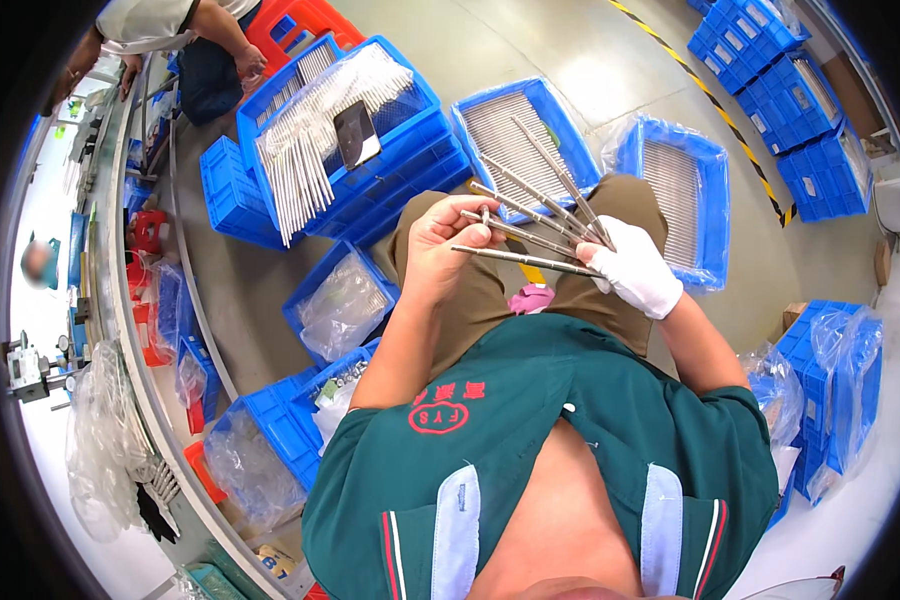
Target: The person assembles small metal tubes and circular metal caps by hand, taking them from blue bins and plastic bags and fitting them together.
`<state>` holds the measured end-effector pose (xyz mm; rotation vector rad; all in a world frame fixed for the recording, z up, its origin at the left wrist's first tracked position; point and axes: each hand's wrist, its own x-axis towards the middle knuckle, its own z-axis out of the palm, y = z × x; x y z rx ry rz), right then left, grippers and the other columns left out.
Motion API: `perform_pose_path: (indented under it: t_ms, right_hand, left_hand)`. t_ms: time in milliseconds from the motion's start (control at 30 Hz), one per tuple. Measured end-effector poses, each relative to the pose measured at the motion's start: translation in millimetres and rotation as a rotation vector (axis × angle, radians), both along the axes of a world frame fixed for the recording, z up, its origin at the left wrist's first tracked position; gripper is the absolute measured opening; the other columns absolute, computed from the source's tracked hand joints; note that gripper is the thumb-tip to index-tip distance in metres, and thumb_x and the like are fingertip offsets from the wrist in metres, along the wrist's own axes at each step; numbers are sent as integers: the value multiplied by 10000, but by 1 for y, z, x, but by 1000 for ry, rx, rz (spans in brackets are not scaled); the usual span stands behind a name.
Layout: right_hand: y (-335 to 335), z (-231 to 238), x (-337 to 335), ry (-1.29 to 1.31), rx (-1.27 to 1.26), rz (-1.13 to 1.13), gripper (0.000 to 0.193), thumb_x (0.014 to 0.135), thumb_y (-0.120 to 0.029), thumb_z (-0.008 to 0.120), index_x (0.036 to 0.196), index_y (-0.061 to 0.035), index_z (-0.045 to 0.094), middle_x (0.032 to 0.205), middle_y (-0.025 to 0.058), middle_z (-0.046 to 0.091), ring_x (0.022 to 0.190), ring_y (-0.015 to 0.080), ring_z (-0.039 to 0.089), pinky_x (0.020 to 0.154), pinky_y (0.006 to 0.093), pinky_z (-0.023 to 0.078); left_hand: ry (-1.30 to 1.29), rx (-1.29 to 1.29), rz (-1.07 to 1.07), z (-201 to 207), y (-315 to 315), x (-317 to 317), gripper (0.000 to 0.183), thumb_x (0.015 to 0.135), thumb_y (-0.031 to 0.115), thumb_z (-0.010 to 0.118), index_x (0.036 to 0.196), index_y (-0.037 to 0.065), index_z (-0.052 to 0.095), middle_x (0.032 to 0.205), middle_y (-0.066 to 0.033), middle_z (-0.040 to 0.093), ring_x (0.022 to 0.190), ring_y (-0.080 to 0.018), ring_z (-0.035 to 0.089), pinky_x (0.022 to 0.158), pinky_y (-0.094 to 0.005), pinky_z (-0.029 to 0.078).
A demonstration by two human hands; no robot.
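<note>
My right hand [635, 268], in a white glove, grips several thin metal rods [545, 205] that fan out toward the far left. Dark bands mark the rods along their length. My bare left hand [442, 248] is closed in a pinch at the tips of the lower rods. A short metal end shows between its thumb and forefinger; whether it belongs to one of the fanned rods is hard to see. Just beyond my knees, a blue crate [460, 118] holds rows of similar rods, and a second lined blue crate [715, 215] at the right holds more.
Stacked blue crates [440, 140] at the far left carry loose rods and a phone [356, 135]. A crate with plastic bags [342, 308] stands by my left knee. Along the left runs a workbench [135, 330], with another person [205, 45] beyond. More crates [805, 130] stand far right.
</note>
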<state>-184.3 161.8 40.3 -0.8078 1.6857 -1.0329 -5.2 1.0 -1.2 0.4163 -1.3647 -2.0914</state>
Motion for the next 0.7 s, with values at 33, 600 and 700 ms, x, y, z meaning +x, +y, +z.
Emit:
perform_pose_path:
  t_ms: [33,600,700]
  right_hand:
    - [0,2,0,-3,3,-1,237,809,-242,600,798,-18,525,618,14,487,508,68,437,476,238,377]
    - [-4,4,15,142,-90,54,237,802,-238,608,851,-9,573,635,64,530,578,123,493,552,280,417]
    - [-8,5,17,179,-32,89,245,807,-243,604,868,-8,573,646,69,533,601,134,500,580,292,422]
  left_hand:
    - [28,31,-21,-2,0,1,313,787,147,657,1035,-26,578,847,-80,621,727,-138,617,670,-245,489]
    - [13,125,-86,-12,26,2,238,766,-11,636,991,-40,563,860,-129,625,774,-196,632,693,-294,517]
    - [-73,56,-62,-8,23,6,240,774,17,642,991,-41,559,871,-118,622,778,-181,622,699,-279,508]
